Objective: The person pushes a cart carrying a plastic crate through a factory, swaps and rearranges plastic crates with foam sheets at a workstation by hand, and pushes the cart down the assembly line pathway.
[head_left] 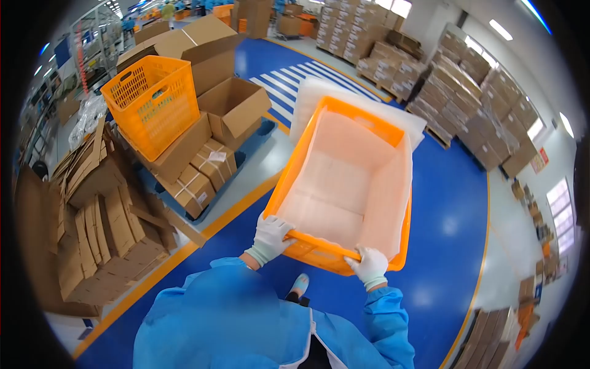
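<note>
From above, the way into the large orange crate (319, 251) is open, down to its pale liner (329, 184). On the crate's near rim, the left hand (272, 237) and right hand (370, 264) block their own spots, with passage between them. A white foam sheet (305, 101) stands in the way along the far side. Right of the crate, blue floor (445, 234) gives wide room. Left, past a narrower strip, cardboard boxes (200, 178) and a smaller orange crate (153, 117) obstruct; stacked cartons (442, 86) close off the far right.
</note>
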`<control>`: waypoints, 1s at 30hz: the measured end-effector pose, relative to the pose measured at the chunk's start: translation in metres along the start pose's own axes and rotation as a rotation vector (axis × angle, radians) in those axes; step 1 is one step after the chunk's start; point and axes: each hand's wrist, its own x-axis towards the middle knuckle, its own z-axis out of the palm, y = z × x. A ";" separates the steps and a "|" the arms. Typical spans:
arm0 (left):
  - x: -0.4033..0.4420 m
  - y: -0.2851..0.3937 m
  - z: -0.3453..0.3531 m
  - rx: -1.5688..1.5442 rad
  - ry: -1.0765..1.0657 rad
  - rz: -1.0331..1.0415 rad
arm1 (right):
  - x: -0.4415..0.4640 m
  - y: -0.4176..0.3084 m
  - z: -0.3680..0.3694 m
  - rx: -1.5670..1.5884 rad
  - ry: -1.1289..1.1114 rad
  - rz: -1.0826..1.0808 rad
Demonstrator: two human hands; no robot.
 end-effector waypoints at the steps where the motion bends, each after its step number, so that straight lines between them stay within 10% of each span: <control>1: 0.028 -0.006 0.013 0.016 0.023 0.019 | 0.030 0.018 0.006 0.013 0.020 -0.030; 30: 0.729 -0.268 0.319 0.159 0.160 -0.280 | 0.923 0.338 0.151 0.073 -0.080 -0.454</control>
